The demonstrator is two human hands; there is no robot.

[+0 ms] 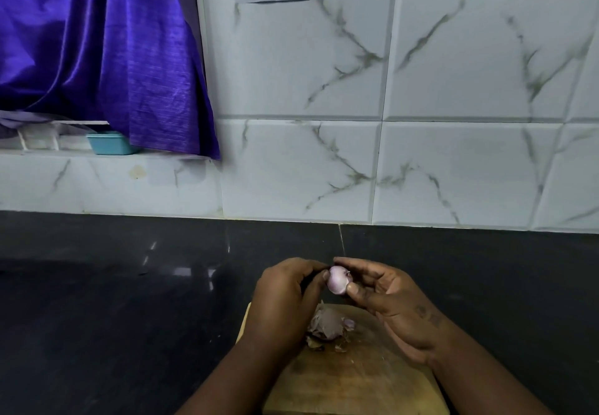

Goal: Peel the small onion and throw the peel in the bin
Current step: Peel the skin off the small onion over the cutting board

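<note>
Here, small onion (337,280) pinched between left hand (285,298), right hand (393,301), above peel (327,322)

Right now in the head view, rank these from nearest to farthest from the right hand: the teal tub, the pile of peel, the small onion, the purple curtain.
1. small onion: held in the fingers of the right hand, left hand also on it.
2. pile of peel: on the wooden board, just below the hands.
3. teal tub: far left, on the ledge.
4. purple curtain: upper left, overhanging the tub; close to call with it.
</note>
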